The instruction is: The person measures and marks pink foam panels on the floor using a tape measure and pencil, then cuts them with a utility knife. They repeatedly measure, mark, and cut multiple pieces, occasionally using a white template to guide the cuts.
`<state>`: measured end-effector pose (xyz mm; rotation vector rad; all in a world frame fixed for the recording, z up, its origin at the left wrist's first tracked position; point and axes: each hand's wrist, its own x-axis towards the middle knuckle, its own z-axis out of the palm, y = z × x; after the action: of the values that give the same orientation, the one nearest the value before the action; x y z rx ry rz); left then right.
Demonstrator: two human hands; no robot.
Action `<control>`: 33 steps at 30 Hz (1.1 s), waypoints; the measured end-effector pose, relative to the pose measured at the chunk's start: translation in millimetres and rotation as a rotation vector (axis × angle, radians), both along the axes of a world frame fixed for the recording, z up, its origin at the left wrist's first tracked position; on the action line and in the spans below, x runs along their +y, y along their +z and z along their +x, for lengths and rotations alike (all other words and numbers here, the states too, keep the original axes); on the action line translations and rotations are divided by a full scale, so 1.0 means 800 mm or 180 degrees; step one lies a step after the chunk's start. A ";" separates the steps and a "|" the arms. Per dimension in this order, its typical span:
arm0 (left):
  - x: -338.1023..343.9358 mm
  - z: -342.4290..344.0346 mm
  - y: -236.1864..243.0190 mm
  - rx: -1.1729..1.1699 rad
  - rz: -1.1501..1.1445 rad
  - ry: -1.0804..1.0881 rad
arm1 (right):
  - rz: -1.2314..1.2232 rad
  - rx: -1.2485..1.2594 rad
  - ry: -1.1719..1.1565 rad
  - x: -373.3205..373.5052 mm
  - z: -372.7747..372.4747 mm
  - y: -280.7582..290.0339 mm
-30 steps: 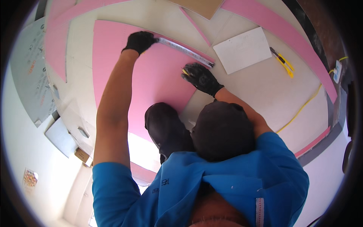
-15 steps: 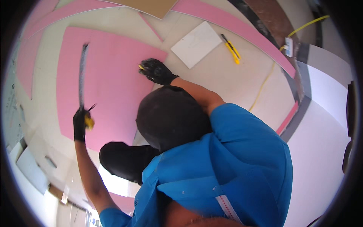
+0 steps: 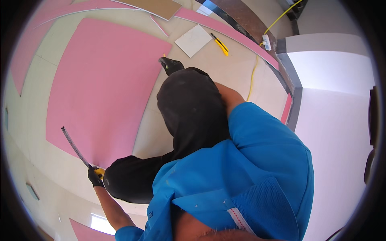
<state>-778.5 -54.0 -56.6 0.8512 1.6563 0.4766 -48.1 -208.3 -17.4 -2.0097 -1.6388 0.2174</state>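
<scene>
A large pink board (image 3: 104, 80) lies flat on the floor in front of me. At its near edge my left hand (image 3: 95, 176), in a black glove, is closed round a yellow tape measure (image 3: 99, 172). The tape's metal blade (image 3: 74, 146) sticks out forward and left, over the board's near left corner. My right hand (image 3: 172, 66), also gloved in black, is closed beside the board's right edge, near the far right corner. A thin yellow stick, pencil-like (image 3: 164, 55), pokes out of its fingers; most of it is hidden.
A white square piece (image 3: 194, 41) and a yellow utility knife (image 3: 220, 44) lie beyond my right hand. Long pink strips (image 3: 229, 28) and a brown board (image 3: 157, 7) border the far side. A yellow cord (image 3: 253, 78) with a white socket block (image 3: 266, 42) runs along the right.
My left hand has come back toward me with the tape measure, and the blade now tilts left with less of it out. My right hand has moved off the board to its edge.
</scene>
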 end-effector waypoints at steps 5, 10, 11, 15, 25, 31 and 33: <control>0.019 0.042 -0.042 -0.0463 -0.0105 -0.0133 | -0.0666 0.0146 -0.0407 -0.053 -0.029 0.049; 0.035 -0.042 -0.066 -0.0663 0.0001 0.0157 | -0.0897 0.0125 -0.0349 -0.012 -0.126 0.079; 0.034 -0.063 -0.058 -0.1411 -0.0387 -0.0225 | -0.0941 0.0153 -0.0268 -0.003 -0.158 0.076; 0.003 0.081 -0.025 -0.0654 0.0048 0.0147 | -0.1652 0.0519 -0.1375 -0.121 -0.148 -0.049; -0.007 0.069 0.017 -0.0741 -0.0191 -0.0123 | -0.0869 0.1309 -0.1791 -0.005 -0.214 -0.031; -0.036 0.080 0.032 -0.0792 -0.0188 0.0038 | -0.0946 0.3007 -0.1912 0.005 -0.192 0.011; -0.041 0.088 0.038 -0.0990 -0.0125 0.0009 | -0.0743 0.3419 -0.2023 -0.002 -0.183 0.014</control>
<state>-708.0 -87.2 -26.2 0.7064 1.3764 0.5475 -194.5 -210.1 -6.4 -1.8893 -0.3081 1.0462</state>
